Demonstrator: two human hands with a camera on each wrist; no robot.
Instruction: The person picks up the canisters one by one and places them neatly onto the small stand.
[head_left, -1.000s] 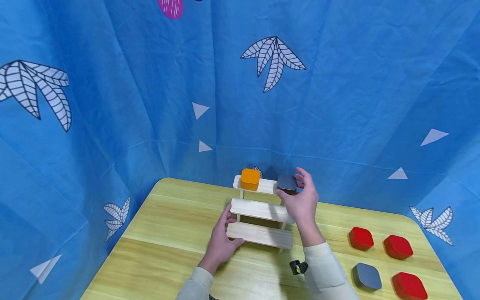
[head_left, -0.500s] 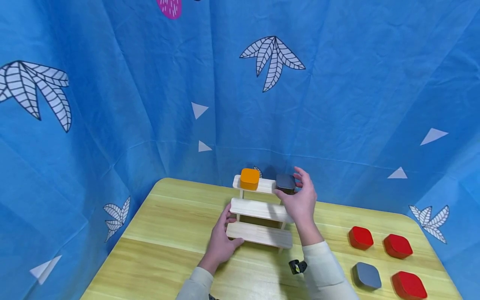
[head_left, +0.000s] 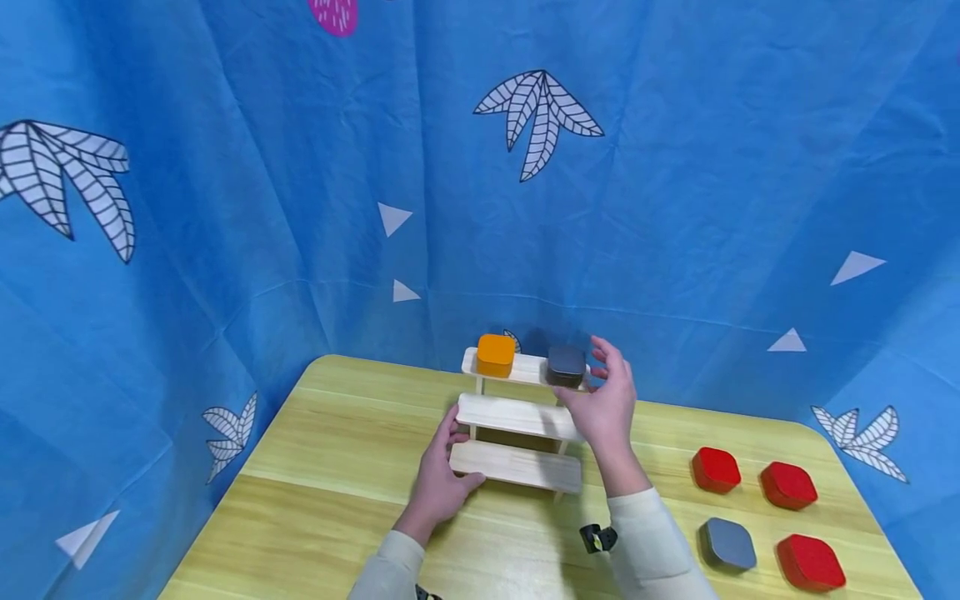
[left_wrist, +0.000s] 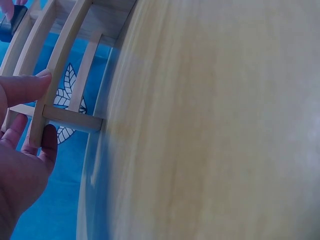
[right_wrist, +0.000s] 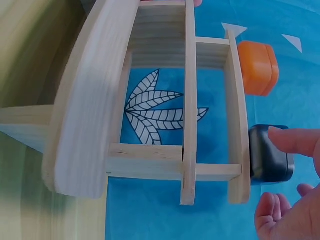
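Observation:
A three-tier wooden display shelf (head_left: 517, 416) stands on the table. At its left end my left hand (head_left: 437, 483) pinches the lower tiers; in the left wrist view the thumb (left_wrist: 30, 87) lies on one side of a board and fingers on the other. On the top tier, a dark rounded square tin (head_left: 566, 365) sits at the right and an orange one (head_left: 496, 355) at the left. My right hand (head_left: 606, 407) is around the dark tin with its fingers spread. Its thumb (right_wrist: 295, 140) is at the tin, while the other fingers stand apart from it.
Several tins lie at the table's right: red tins (head_left: 716, 470) (head_left: 788, 485) (head_left: 811, 562) and a grey tin (head_left: 727, 544). A blue patterned curtain (head_left: 675, 208) hangs right behind the table's back edge (head_left: 390, 364).
My right fingers have loosened from the dark tin, leaving a gap at its right side. The tin has shifted slightly left on the top tier. My left hand keeps its hold.

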